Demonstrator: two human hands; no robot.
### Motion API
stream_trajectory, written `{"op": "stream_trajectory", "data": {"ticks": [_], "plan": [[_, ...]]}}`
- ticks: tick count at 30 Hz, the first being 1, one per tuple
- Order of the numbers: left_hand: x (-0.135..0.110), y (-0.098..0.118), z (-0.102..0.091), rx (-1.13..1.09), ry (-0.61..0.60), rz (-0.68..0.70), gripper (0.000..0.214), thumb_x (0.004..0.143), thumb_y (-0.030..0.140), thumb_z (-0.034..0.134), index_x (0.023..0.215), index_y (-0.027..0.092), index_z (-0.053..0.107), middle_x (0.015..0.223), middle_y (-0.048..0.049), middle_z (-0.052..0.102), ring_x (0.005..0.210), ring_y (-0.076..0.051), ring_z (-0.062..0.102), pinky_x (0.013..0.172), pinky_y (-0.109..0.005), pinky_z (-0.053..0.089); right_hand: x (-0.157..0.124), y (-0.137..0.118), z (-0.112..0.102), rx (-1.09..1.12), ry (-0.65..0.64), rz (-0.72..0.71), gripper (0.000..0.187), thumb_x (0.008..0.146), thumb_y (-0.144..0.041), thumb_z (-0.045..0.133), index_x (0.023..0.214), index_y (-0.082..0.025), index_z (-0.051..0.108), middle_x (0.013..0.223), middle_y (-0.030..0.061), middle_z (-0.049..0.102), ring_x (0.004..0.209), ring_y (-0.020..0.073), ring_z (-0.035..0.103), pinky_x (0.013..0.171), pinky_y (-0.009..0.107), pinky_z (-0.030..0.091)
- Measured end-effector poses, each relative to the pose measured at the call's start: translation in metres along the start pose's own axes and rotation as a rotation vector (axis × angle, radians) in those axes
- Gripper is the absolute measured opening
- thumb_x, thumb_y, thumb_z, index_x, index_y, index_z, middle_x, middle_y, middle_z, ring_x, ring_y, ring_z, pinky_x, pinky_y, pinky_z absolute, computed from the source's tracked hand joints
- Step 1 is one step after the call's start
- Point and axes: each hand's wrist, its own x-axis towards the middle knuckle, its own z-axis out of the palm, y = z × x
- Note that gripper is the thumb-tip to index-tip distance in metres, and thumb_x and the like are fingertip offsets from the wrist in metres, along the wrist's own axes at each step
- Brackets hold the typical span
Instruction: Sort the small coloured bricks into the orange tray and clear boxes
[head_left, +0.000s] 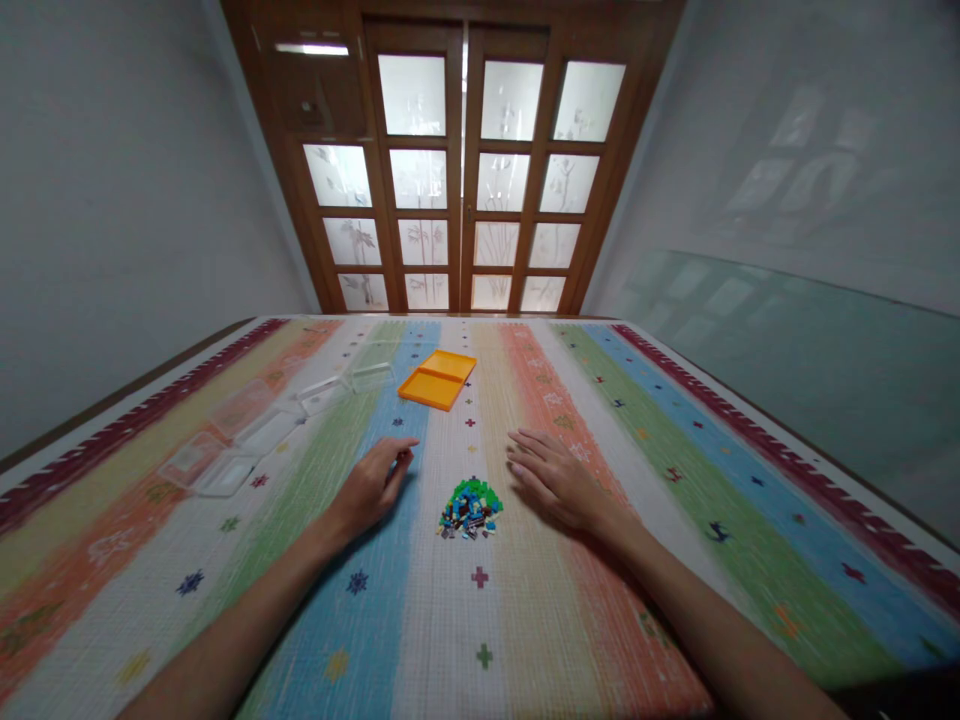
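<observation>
A small heap of tiny building bricks [471, 508], green, blue, black and pale, lies on the striped tablecloth between my two hands. My left hand [375, 482] rests on the cloth to the left of the heap, fingers loosely bent with the index finger stretched out, and nothing shows in it. To the right of the heap, my right hand [553, 476] lies palm down with its fingers extended. Neither hand touches the bricks. Beyond both hands is an orange plastic case [429, 388], spread open on the cloth.
Several clear plastic boxes [225, 474] with lids opened stand on the left part of the table. The striped tablecloth [480, 620] covers the tabletop. Walls flank the table, a glass panel [795, 350] leans at the right, and wooden doors [463, 160] close the far end.
</observation>
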Motion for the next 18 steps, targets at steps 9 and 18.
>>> {"op": "stream_trajectory", "data": {"ticks": [9, 18], "plan": [[-0.004, -0.007, -0.001, 0.142, 0.02, 0.108, 0.024, 0.104, 0.018, 0.04, 0.117, 0.018, 0.061, 0.1, -0.0103, 0.072, 0.094, -0.024, 0.07, 0.087, -0.04, 0.059, 0.0, 0.002, 0.001, 0.019, 0.021, -0.046, 0.031, 0.103, -0.021, 0.045, 0.121, -0.018, 0.071, 0.132, 0.0135, 0.069, 0.13, 0.0279, 0.059, 0.11, 0.053, 0.049], [-0.002, -0.016, -0.01, 0.235, 0.035, -0.002, 0.036, 0.1, 0.014, 0.037, 0.131, 0.017, 0.056, 0.113, -0.0123, 0.07, 0.106, -0.025, 0.067, 0.099, -0.045, 0.054, 0.003, 0.004, 0.014, 0.198, 0.079, 0.067, 0.027, 0.101, -0.026, 0.051, 0.114, -0.022, 0.074, 0.127, 0.0131, 0.071, 0.12, 0.0274, 0.065, 0.101, 0.05, 0.054]]}}
